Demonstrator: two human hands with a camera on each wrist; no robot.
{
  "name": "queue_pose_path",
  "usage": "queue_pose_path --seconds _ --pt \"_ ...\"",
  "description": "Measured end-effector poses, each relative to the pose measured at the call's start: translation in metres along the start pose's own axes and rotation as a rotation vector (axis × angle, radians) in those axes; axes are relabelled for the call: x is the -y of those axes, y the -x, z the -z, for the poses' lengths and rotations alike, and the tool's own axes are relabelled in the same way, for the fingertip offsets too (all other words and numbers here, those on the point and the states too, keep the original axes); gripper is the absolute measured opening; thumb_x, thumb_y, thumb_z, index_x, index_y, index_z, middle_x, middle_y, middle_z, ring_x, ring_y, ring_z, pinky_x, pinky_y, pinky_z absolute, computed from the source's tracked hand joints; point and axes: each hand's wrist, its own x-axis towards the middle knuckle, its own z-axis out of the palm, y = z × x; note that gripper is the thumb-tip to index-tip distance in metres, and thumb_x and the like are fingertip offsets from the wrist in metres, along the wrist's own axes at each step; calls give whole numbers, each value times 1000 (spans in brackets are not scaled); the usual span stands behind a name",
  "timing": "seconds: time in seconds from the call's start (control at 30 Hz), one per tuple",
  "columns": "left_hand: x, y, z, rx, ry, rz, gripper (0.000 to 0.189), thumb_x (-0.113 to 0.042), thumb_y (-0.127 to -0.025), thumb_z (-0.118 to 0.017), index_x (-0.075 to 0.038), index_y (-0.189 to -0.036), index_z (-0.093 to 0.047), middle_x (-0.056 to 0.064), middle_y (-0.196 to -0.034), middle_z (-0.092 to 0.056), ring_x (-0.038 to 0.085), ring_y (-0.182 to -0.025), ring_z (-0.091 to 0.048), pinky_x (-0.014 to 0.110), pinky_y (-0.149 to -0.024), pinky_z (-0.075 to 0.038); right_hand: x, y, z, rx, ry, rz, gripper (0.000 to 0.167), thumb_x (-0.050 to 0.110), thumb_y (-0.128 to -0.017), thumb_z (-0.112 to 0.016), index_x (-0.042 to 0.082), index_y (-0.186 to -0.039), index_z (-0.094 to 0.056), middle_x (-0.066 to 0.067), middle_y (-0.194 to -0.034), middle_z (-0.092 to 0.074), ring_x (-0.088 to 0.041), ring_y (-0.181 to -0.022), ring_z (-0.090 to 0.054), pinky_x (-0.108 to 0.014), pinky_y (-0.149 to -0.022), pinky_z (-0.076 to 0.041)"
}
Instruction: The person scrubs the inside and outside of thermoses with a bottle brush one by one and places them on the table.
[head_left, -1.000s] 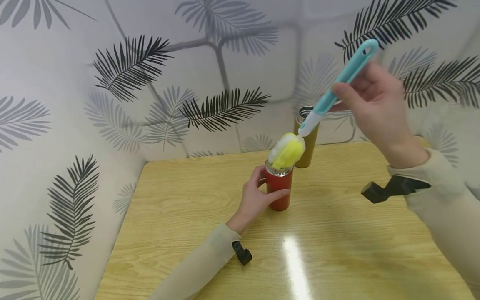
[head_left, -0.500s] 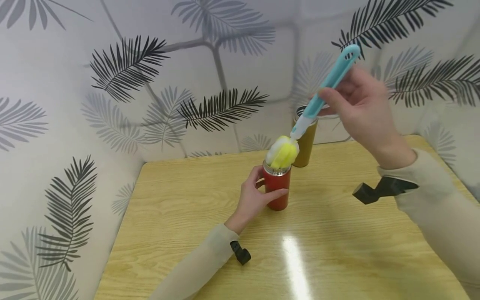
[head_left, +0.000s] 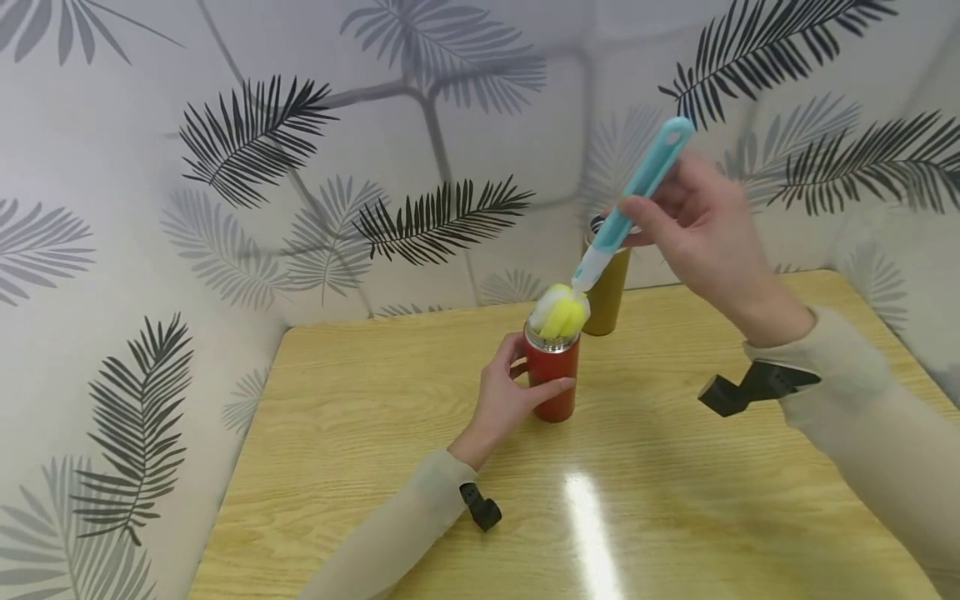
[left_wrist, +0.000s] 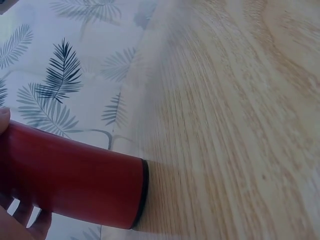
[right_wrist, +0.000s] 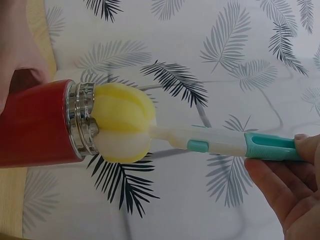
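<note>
A red vacuum flask [head_left: 553,375] stands upright on the wooden table [head_left: 390,383], and my left hand [head_left: 508,396] grips its side with fingers and thumb around it. Its steel mouth is uncovered. In my right hand [head_left: 693,225] a bottle brush [right_wrist: 210,142] is pinched by its turquoise handle, tilted with the sponge end down. The yellow and white sponge head [right_wrist: 125,122] sits at the flask's mouth, its lower end inside the rim and most of it bulging above. From the left wrist view, the flask's dark base [left_wrist: 142,195] shows at the table surface.
Behind the red flask, a gold-brown flask [head_left: 607,292] stands uncovered near the table's back edge, partly hidden by the brush and right hand. A wall covering [head_left: 465,125] printed with feathery leaves rises directly behind and to the left of the table.
My right hand has moved left and down with the brush, which now stands steeper. The sponge sits a little lower at the flask's mouth. My left hand keeps its grip.
</note>
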Motion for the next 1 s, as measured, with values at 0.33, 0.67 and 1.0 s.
queue_pose_path --seconds 0.33,0.67,1.0 --pt "-7 -2 10 -53 -65 -34 66 -24 -83 -90 -24 -141 -60 -6 -133 -64 17 -122 -58 48 -102 -53 -3 4 6 -62 -92 -6 9 -10 -98 -63 -6 -106 -63 -10 -97 -77 -16 -85 -77 -30 -70 -62" --pt "-16 -2 22 -88 -190 -92 71 -24 -81 -91 -25 -145 -61 2 -131 -63 22 -122 -56 46 -98 -54 -11 11 13 -113 -227 -71 8 -4 -99 -65 -2 -106 -62 -12 -98 -76 -18 -90 -77 -31 -74 -62" --pt "-20 -1 25 -103 -328 -155 72 -20 -80 -91 -22 -146 -61 7 -132 -63 26 -125 -54 49 -99 -52 -20 22 10 -146 -203 -80 7 -3 -101 -63 0 -106 -60 -10 -97 -75 -17 -87 -76 -31 -73 -62"
